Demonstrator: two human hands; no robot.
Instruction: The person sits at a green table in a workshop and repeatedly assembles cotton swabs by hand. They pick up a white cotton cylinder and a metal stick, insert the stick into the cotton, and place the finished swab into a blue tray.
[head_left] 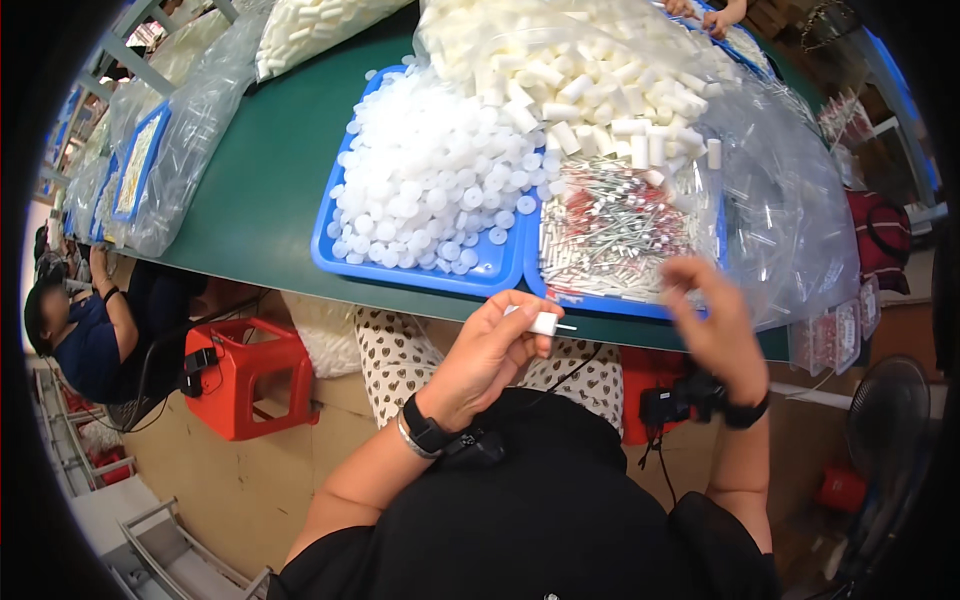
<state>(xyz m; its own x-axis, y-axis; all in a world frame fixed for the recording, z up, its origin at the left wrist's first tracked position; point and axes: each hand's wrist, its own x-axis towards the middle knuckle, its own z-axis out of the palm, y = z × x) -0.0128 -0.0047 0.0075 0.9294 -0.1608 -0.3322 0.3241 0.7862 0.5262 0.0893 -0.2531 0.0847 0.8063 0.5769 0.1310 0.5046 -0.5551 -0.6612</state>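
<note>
My left hand (482, 352) is closed on a small white cylinder (544, 323), held just in front of the table edge. A thin pin sticks out of the cylinder's right end. My right hand (715, 330) is smeared by motion at the near right corner of a blue tray (600, 304); whether it holds anything does not show. Many thin metal pins (625, 215), some with red or white ends, lie in that tray. White cylinders (575, 90) are heaped behind them. Translucent round discs (430, 185) fill the blue tray (338, 262) to the left.
Clear plastic bags (785, 200) lie at the right of the green table (245, 200). A bag of white cylinders (315, 35) sits at the back. A red stool (245, 380) and a seated person (95, 330) are at the left. Another person's hands (715, 18) show far right.
</note>
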